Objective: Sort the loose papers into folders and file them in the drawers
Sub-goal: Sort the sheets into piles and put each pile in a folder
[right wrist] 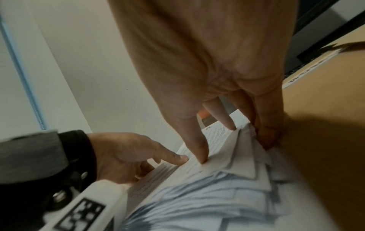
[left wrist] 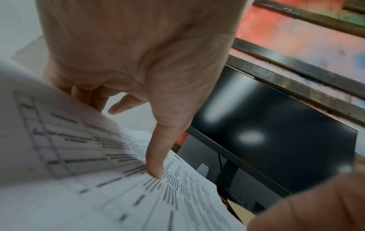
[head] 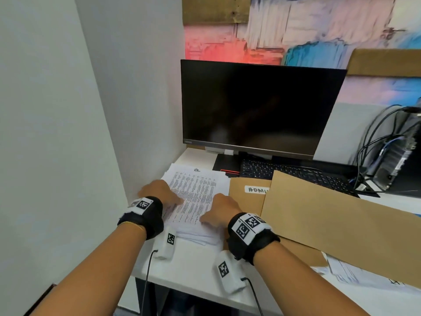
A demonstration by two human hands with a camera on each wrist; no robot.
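Observation:
A thick stack of printed papers lies on the white desk by the left wall, its sheets fanned and uneven. My left hand holds the stack's left edge, with one digit pressed on the top sheet and the other fingers curled under the edge. My right hand holds the right edge: the thumb and a finger lie on top, and the rest curl under the sheets. A brown folder labelled "ADMI…" lies right of the stack, partly under a second brown folder.
A dark monitor stands behind the stack, with a black keyboard below it. Cables and a small computer sit at the far right. More loose papers stick out under the big folder. The wall is close on the left.

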